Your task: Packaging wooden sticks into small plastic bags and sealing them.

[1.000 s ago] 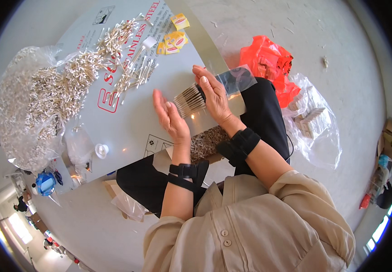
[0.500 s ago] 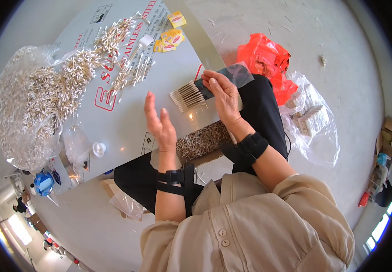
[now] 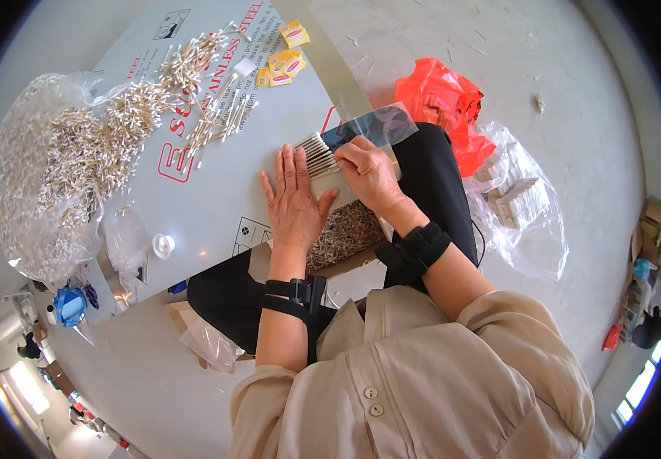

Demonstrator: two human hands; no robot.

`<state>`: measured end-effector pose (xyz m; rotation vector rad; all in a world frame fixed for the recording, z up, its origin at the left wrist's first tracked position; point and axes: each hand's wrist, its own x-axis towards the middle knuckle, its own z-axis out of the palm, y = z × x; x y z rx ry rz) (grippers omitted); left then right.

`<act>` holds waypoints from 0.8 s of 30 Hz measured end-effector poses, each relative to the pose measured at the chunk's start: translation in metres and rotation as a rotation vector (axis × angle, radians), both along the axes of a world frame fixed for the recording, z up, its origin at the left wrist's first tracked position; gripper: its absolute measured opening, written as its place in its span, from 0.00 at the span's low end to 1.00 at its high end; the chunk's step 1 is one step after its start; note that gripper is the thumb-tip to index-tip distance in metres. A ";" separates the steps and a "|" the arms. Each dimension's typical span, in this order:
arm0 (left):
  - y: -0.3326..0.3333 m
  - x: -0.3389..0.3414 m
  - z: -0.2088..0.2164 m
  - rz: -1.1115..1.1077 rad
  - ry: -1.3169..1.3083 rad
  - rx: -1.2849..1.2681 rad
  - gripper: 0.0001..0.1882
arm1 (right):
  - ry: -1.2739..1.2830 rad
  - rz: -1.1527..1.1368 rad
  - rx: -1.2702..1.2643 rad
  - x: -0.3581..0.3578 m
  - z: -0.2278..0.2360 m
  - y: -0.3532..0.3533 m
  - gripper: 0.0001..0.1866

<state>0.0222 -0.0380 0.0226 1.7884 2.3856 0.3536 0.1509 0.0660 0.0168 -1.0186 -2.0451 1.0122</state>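
Observation:
A neat row of cotton swabs (image 3: 315, 154) lies side by side on the metal-topped table (image 3: 216, 191). My left hand (image 3: 296, 205) rests flat with spread fingers, its fingertips against the left end of the row. At the opposite end, my right hand (image 3: 372, 174) is closed with fingers bent; whatever is between them is hidden. Just beyond that hand lies a dark see-through plastic sleeve (image 3: 380, 126), reaching over the table's right edge. Below both hands, an open cardboard box (image 3: 346, 239) holds many loose swabs.
A big clear bag (image 3: 43, 183) spills swabs across the left of the table. Small yellow packets (image 3: 284, 65) and a white round cap (image 3: 163, 245) lie there too. On the floor at right are a red plastic bag (image 3: 441, 99) and a clear bag of white packs (image 3: 522, 203).
My left hand has come down from the air onto the row's left end. My right hand has drawn back toward me from the dark sleeve, its fingers curling by the swabs.

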 end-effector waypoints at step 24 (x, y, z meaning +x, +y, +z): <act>0.029 -0.017 0.013 -0.174 -0.031 0.301 0.09 | 0.720 -0.311 -0.689 0.004 -0.013 0.012 0.03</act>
